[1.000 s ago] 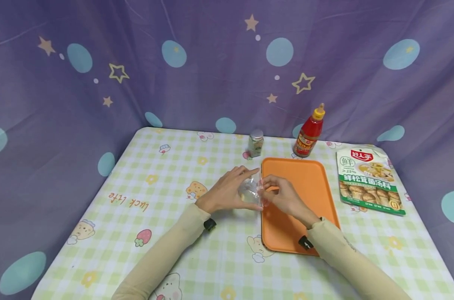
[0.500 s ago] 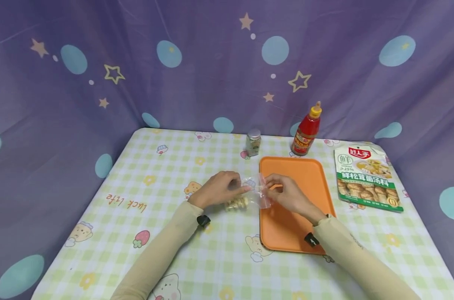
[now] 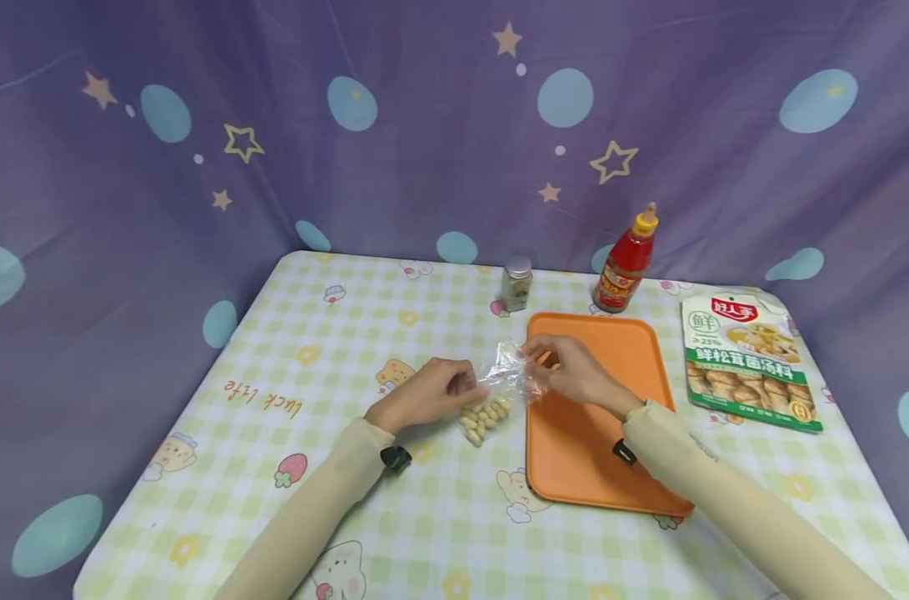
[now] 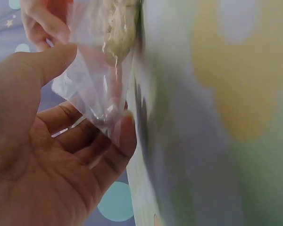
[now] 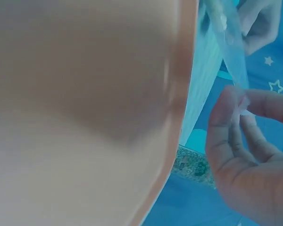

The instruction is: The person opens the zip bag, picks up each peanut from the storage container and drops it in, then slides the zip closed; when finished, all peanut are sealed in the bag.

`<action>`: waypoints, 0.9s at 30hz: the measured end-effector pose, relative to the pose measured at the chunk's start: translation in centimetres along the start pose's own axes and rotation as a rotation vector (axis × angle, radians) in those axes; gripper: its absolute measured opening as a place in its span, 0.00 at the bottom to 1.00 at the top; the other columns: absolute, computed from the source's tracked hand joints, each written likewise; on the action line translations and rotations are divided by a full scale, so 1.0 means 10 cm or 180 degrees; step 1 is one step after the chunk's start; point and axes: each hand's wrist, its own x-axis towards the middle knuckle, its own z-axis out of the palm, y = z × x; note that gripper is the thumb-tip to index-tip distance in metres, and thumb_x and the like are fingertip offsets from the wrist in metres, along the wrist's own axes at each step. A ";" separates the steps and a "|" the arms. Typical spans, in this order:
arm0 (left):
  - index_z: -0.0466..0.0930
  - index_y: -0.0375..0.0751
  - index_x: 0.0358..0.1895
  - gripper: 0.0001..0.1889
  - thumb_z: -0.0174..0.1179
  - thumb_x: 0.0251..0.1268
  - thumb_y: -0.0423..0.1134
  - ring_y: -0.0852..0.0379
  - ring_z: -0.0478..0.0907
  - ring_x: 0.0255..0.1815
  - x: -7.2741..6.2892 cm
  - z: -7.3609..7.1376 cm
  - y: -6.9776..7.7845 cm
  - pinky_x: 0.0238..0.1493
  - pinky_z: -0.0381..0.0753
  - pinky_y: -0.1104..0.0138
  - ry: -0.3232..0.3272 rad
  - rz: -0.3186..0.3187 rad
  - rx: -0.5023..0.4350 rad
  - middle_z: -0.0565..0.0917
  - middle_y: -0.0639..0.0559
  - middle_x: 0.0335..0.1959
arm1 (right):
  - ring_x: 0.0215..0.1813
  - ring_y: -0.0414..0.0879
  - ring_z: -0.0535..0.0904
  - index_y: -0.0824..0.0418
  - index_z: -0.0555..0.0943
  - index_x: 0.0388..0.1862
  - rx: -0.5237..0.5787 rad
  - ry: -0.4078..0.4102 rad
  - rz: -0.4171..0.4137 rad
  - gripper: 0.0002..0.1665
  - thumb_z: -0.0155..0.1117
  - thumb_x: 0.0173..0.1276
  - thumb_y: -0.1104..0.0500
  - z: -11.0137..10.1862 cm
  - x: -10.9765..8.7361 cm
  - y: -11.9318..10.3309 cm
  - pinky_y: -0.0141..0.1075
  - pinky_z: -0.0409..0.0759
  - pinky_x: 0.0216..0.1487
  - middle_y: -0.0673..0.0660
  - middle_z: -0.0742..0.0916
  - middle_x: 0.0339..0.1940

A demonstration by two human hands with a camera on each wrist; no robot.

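A clear plastic bag (image 3: 510, 367) with small pale oval pieces (image 3: 486, 417), like peanuts, at its lower left lies between my hands. My right hand (image 3: 574, 371) pinches the bag's open-end edge between thumb and fingertips, over the left side of the orange tray (image 3: 596, 467). My left hand (image 3: 427, 392) is at the opposite end. In the left wrist view, its fingers (image 4: 125, 136) curl behind the bag's corner and its thumb (image 4: 61, 59) lies against the film. The right wrist view shows the film (image 5: 233, 52) stretched from the right fingertips toward the left hand.
Behind the tray stand a glass spice jar (image 3: 516, 285) with a silver lid and a red sauce bottle (image 3: 625, 267) with a yellow cap. A green and white food pouch (image 3: 750, 358) lies to the right. A checked cloth (image 3: 274, 492) covers the table; a purple curtain (image 3: 424, 167) hangs behind.
The left hand has gone from widely spread around the bag to its left end, fingers drawn in. The bag now lies stretched flatter, its contents showing. The right hand keeps its pinch.
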 end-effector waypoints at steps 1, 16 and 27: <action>0.80 0.51 0.35 0.13 0.61 0.77 0.54 0.63 0.71 0.23 -0.03 0.00 0.00 0.30 0.73 0.70 -0.0022 -0.0002 -0.0017 0.78 0.57 0.24 | 0.46 0.52 0.85 0.64 0.86 0.53 -0.0056 -0.0019 -0.0044 0.12 0.65 0.72 0.68 0.00 0.02 -0.01 0.41 0.84 0.49 0.61 0.89 0.45; 0.84 0.43 0.55 0.13 0.61 0.78 0.45 0.54 0.87 0.43 0.05 -0.05 0.06 0.48 0.87 0.63 0.1230 -0.0211 -0.0523 0.87 0.47 0.48 | 0.50 0.49 0.84 0.61 0.88 0.47 0.0052 -0.0086 -0.0183 0.08 0.66 0.77 0.59 0.15 0.34 -0.14 0.43 0.83 0.55 0.56 0.90 0.46; 0.86 0.37 0.43 0.10 0.61 0.78 0.41 0.50 0.88 0.36 0.18 -0.06 0.10 0.43 0.88 0.66 0.1390 -0.0226 -0.0831 0.89 0.43 0.38 | 0.44 0.57 0.86 0.63 0.88 0.49 0.0526 -0.0116 0.0084 0.13 0.65 0.77 0.54 0.22 0.43 -0.17 0.46 0.85 0.48 0.58 0.88 0.47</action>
